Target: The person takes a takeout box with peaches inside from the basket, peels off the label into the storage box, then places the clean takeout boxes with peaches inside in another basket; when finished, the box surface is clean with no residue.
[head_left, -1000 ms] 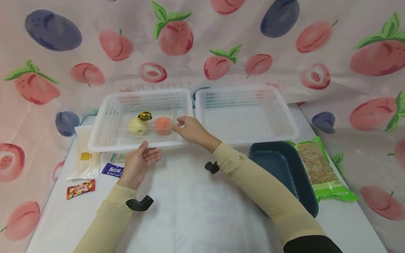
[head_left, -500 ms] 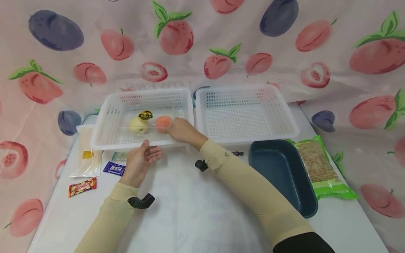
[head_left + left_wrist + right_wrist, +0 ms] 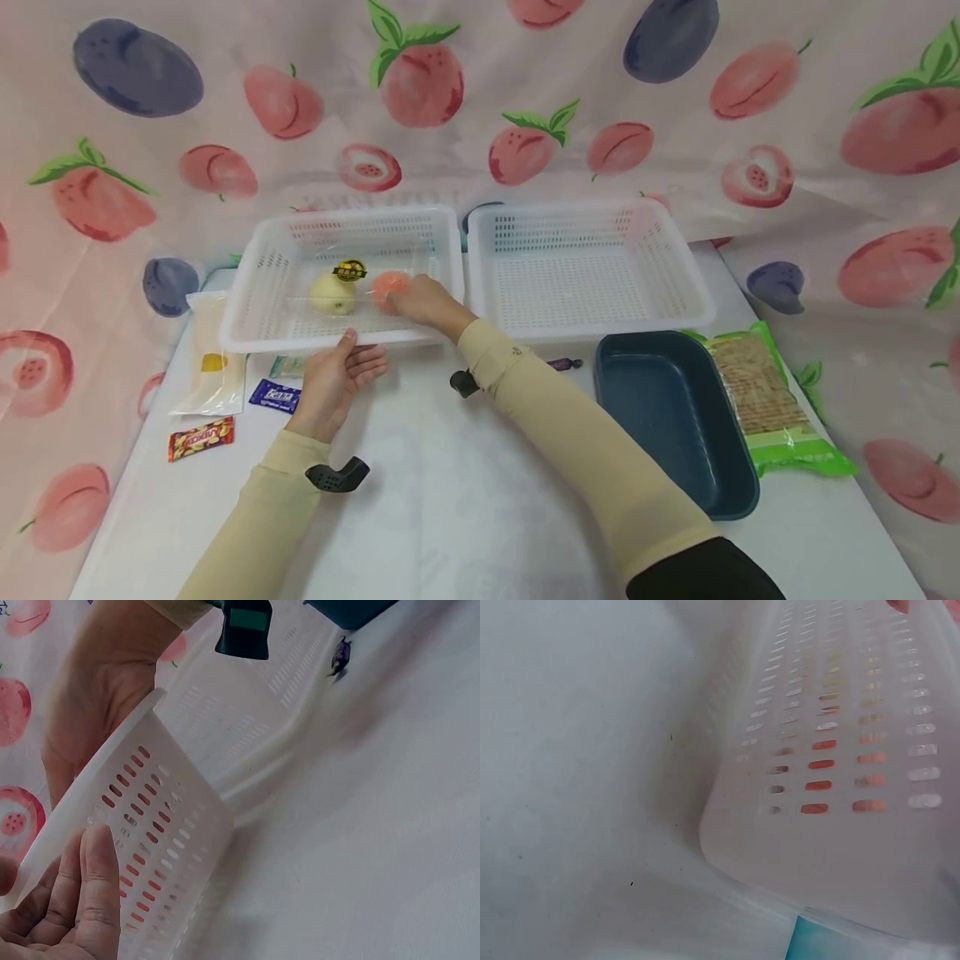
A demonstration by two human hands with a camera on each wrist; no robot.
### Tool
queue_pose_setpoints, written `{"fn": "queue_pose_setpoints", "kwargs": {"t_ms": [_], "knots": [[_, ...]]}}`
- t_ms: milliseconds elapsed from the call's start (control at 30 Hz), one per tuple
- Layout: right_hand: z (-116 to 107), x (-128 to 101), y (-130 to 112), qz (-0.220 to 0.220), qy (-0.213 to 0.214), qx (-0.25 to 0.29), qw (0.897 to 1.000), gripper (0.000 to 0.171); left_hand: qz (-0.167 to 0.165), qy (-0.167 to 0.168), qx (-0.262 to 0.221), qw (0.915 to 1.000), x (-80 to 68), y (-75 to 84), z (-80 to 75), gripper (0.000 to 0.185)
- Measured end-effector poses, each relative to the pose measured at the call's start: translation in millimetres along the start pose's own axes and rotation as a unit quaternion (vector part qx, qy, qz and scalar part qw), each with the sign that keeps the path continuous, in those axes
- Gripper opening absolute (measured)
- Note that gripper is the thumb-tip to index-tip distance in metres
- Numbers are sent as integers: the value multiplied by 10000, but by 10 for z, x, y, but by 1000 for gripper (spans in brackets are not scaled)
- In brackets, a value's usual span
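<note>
inside the left white basket (image 3: 255, 287) the right hand (image 3: 420, 300) curls against the orange fruit (image 3: 387, 287) beside the pale one (image 3: 332, 293), while the left hand (image 3: 339, 379), thumb up and fingers loose, steadies the basket's near rim.

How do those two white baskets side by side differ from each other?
The left basket holds a clear packet with a pale yellow fruit and an orange-pink fruit; the right basket shows only its bare perforated floor. The left hand touches the left basket's near rim and the right hand reaches into it; no hand touches the right basket. Both are white, rectangular, slotted plastic.
</note>
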State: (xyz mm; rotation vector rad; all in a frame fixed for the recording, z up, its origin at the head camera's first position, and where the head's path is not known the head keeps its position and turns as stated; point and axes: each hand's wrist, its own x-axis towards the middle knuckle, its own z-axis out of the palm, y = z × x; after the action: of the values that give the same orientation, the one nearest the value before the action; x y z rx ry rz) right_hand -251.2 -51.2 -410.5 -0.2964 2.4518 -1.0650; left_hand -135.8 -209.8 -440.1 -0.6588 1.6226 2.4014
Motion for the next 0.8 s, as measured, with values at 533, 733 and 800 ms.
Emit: {"fn": "queue_pose_setpoints", "kwargs": {"t_ms": [533,733,800], "knots": [[29,144,-18,528,214,746,9956,40,25,11,62,10000,7,1,-14,33],[8,107,-12,542,475,1303,9889,49,29,-6,-4,10000,15,-8,-1,34],[-1,88,-8,481,539,1501,9860,55,24,-7,-40,10000,21,-18,6,34]]}}
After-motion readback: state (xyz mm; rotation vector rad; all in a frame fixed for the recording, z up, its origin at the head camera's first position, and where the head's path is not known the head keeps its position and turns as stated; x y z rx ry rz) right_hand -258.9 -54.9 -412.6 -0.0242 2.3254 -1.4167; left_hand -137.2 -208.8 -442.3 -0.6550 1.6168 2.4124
